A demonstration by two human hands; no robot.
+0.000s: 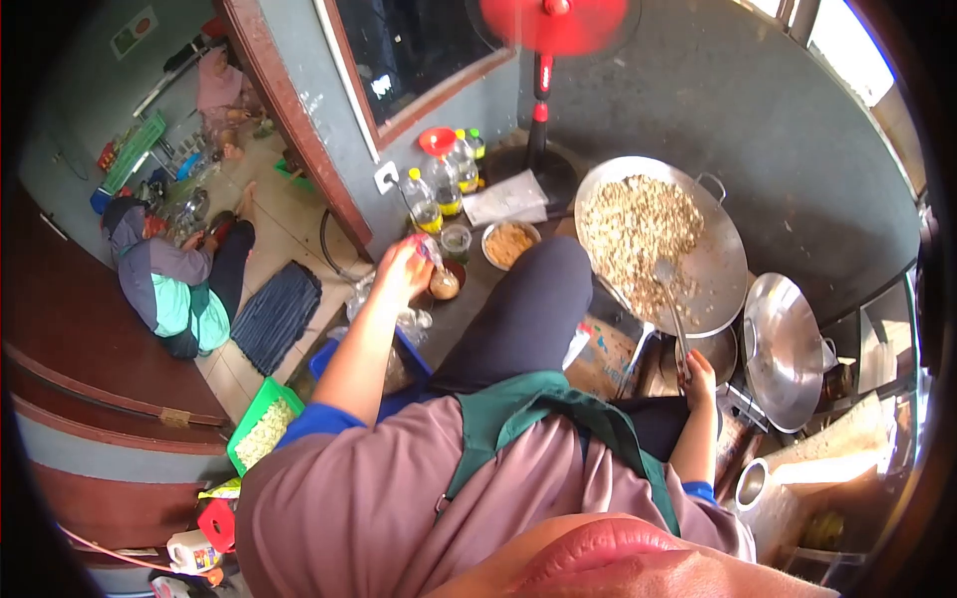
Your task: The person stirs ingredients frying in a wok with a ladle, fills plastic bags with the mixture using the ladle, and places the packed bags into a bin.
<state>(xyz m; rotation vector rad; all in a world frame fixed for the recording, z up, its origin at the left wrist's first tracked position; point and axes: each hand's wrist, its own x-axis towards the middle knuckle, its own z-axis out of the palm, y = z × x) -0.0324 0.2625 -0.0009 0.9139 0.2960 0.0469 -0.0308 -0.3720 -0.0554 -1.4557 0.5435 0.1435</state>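
My left hand is raised and closed on a small clear plastic bag with something brownish in its lower end. Close by stand a glass jar and a bowl of orange-brown crumbly stuff. On the other side, my right hand is wrapped round the handle of a long metal spatula. The spatula's head rests among small pale-brown pieces in a large metal wok.
Bottles with yellow and green caps stand by the wall near a red fan. A large metal lid or pan leans at right. A green basket is at left. Two people sit beyond the doorway.
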